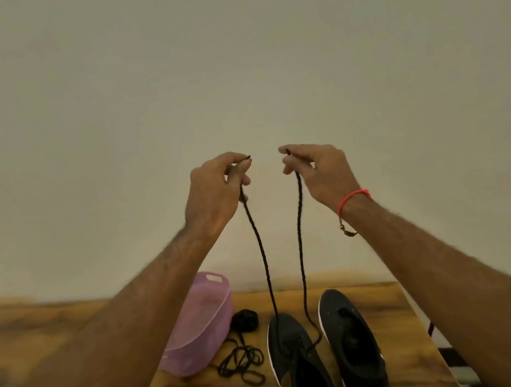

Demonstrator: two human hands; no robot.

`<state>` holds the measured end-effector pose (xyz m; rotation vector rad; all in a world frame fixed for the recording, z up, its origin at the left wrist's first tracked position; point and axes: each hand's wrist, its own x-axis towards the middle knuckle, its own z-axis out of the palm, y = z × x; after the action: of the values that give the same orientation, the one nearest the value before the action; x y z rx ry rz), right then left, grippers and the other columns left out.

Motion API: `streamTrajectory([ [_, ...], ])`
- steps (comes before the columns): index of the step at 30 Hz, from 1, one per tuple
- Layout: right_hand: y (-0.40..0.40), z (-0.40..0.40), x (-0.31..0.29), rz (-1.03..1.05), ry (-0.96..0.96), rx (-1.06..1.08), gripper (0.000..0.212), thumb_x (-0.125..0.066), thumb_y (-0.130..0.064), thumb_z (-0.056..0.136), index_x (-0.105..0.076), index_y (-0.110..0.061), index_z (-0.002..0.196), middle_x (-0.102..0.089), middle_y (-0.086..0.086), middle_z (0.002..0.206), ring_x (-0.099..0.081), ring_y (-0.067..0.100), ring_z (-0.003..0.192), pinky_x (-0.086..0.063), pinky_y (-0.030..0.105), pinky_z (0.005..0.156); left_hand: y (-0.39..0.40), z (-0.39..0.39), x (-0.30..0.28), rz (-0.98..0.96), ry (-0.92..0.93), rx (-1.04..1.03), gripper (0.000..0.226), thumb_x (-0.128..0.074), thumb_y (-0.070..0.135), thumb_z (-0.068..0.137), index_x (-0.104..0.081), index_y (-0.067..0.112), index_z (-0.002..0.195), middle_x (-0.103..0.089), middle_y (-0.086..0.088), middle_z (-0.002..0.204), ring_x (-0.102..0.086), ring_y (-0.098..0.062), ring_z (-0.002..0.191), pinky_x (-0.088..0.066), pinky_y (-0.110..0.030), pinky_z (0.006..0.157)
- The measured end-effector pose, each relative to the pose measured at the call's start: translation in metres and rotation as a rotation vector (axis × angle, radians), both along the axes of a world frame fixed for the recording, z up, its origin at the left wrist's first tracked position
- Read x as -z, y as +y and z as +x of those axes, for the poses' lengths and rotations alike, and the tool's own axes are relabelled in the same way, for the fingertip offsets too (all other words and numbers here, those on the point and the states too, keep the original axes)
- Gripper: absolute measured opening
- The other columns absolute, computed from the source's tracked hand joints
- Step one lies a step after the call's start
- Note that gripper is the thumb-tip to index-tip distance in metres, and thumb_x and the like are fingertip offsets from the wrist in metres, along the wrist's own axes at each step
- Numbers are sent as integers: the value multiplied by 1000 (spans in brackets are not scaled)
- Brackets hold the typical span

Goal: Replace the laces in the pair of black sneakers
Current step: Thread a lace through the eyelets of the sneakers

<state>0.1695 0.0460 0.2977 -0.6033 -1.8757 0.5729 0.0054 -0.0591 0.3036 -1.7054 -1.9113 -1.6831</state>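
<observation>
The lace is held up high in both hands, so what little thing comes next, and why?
Probably lower the left hand and cross its end of the lace to the next eyelet. Both ends look even, the lace sits only low in the left sneaker, and the right hand holds the other end.

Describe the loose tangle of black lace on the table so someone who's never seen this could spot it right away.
Start at the wooden table and find the pink plastic basket tipped on its side. Right of it, left of the two black sneakers, lies the loose lace. Unlike the tightly coiled bundle just behind, it sprawls in open loops, and neither hand touches it.
</observation>
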Motion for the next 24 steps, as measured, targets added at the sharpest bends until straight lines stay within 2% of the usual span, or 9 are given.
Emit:
streamTrajectory([
  [4,10,19,53,-110,-55,36,12,-68,-18,91,-66,-23,102,-73,-13,73,-66,-2,83,-41,3,74,-11,-26,77,-223,390,-210,26,-54,38,104,-73,27,117,-72,5,105,-67,-16,96,-57,-41,80],
  [8,9,28,118,-181,-237,41,7,-72,-23,89,-65,-25,88,-72,-15,75,-66,-5,84,-49,18,81,-25,-30,175,-641,484,-226,27,-54,45,102,-72,34,118,-72,6,112,-67,-18,103,-57,-40,83],
  [11,4,27,168,-212,-446,18,5,-74,-23,88,-71,-27,88,-71,-15,90,-62,-2,92,-49,26,92,-34,-20,239,-950,589,-293,36,-55,49,100,-64,31,129,-65,1,126,-60,-23,117,-49,-42,96],
  [13,-2,24,201,-246,-581,12,6,-72,-23,90,-75,-24,95,-72,-7,99,-62,10,96,-48,30,94,-38,-9,267,-978,510,-253,50,-51,60,98,-56,29,136,-57,2,136,-54,-22,124,-47,-43,99],
  [14,-5,23,216,-275,-626,3,10,-70,-24,92,-77,-22,99,-72,-5,102,-62,11,97,-47,27,93,-38,-1,276,-959,401,-199,56,-48,68,95,-57,29,134,-58,4,132,-57,-19,119,-51,-42,95],
  [16,-11,19,240,-318,-696,-48,14,-69,-24,93,-77,-20,103,-73,-6,102,-61,6,96,-45,19,89,-38,14,283,-946,212,-108,64,-46,83,85,-62,31,120,-64,10,109,-62,-12,98,-56,-40,82],
  [17,-12,16,249,-322,-732,-76,14,-70,-24,92,-77,-21,104,-74,-7,102,-61,4,95,-45,15,86,-37,22,285,-949,202,-80,66,-46,86,81,-62,31,114,-64,13,101,-60,-9,90,-57,-38,77],
  [20,-12,11,260,-372,-781,-121,15,-70,-26,92,-77,-22,105,-71,-10,98,-59,-1,87,-37,1,71,-36,35,294,-941,269,-50,57,-53,78,85,-61,31,115,-61,14,104,-52,-4,88,-51,-32,74],
  [24,-13,5,272,-433,-784,-134,13,-71,-29,90,-74,-26,103,-66,-16,94,-58,-4,87,-42,5,72,-31,31,306,-846,207,-61,36,-56,61,93,-70,34,112,-62,15,108,-55,-4,98,-45,-26,72],
])
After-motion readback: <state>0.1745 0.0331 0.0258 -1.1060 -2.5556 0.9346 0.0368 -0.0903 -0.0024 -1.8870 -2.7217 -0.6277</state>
